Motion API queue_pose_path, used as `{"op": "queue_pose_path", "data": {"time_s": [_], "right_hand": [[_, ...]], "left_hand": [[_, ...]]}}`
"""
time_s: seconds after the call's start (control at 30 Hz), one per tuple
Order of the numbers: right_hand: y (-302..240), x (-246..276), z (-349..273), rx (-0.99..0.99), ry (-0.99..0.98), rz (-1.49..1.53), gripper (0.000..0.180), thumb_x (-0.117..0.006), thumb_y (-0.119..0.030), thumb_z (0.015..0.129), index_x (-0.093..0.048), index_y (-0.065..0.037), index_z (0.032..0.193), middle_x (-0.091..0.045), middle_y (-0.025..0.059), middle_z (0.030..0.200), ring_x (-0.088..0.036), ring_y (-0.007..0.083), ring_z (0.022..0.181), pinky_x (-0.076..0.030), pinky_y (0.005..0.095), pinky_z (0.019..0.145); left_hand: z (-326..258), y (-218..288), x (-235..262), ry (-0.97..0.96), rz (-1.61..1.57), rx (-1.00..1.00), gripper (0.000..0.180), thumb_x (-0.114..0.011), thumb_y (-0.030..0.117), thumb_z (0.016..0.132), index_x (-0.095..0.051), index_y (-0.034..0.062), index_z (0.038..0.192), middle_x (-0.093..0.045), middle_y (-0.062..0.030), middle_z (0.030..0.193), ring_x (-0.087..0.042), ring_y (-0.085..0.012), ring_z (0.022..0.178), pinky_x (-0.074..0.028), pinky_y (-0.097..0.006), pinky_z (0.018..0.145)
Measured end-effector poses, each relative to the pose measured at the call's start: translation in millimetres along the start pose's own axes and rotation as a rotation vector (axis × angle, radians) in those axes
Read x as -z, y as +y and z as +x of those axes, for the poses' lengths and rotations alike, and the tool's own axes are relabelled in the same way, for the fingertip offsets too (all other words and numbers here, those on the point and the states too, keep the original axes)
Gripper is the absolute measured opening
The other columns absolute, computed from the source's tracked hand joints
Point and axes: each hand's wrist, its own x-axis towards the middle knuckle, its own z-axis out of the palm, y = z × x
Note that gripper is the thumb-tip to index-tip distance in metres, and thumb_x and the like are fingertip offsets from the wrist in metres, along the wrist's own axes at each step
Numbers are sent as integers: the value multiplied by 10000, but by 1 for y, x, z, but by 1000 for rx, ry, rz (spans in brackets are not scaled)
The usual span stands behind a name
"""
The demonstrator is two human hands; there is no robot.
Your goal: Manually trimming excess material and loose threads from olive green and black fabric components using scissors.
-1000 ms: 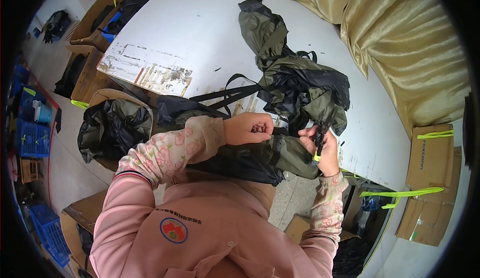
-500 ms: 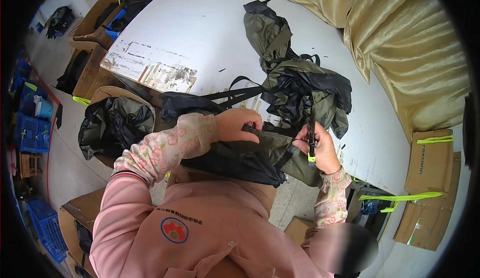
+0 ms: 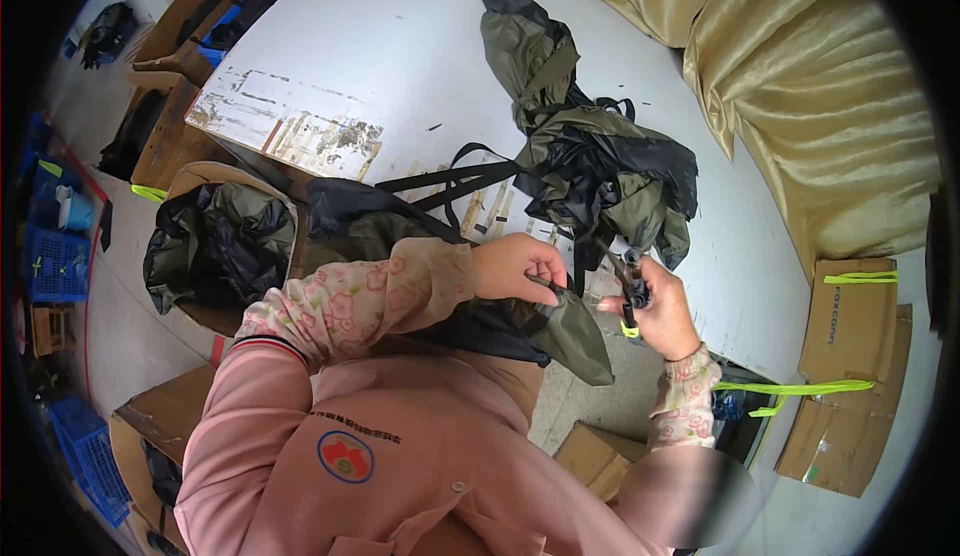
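Observation:
My left hand (image 3: 518, 268) is closed, thumb and fingers pinching the dark edge of an olive and black fabric bag (image 3: 575, 341) that hangs over the table's front edge. In my right hand (image 3: 665, 306) is a pair of black scissors (image 3: 630, 281) with a bit of yellow tape on it. The blades point up and away, apart from the pinched cloth. Beyond both hands lies a crumpled heap of olive and black fabric (image 3: 600, 171), and black straps (image 3: 455, 181) run from it to the left.
A white table (image 3: 400, 46) with a worn patch stretches ahead. To the left stands a cardboard box (image 3: 212, 174) stuffed with similar fabric (image 3: 225, 246). A gold curtain (image 3: 800, 86) hangs at the far right; flattened cardboard (image 3: 850, 356) with yellow-green ties is at the right.
My left hand has moved right along the fabric edge, drawing the bag with it. The scissors have turned in my right hand, which has shifted slightly right and away from the cloth.

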Motion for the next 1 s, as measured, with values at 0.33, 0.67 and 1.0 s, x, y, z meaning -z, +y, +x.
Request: {"op": "queue_pose_path", "data": {"time_s": [0.33, 0.67, 1.0], "right_hand": [[-4, 29, -16, 81, -149, -537, 441, -798, -356, 581, -562, -41, 778, -565, 84, 731, -537, 273, 781, -379, 378, 711], [-2, 21, -17, 99, -193, -535, 436, -800, -330, 584, -568, -38, 810, -576, 94, 738, -549, 282, 779, -397, 389, 719], [6, 20, -20, 122, -155, -583, 413, -810, -298, 559, -566, -49, 781, -570, 84, 685, -557, 264, 732, -401, 365, 699]], "left_hand": [[-2, -2, 2, -17, -95, 75, 260, -719, 83, 779, -607, -11, 995, -601, -6, 817, -528, -50, 740, -437, -207, 673], [-2, -1, 0, -41, -99, 87, 230, -714, 79, 784, -608, -5, 970, -614, -6, 825, -540, -50, 742, -447, -207, 674], [-2, 4, -1, -41, -69, 83, 231, -712, 75, 779, -612, 0, 973, -621, -9, 828, -541, -49, 738, -445, -208, 672]]}}
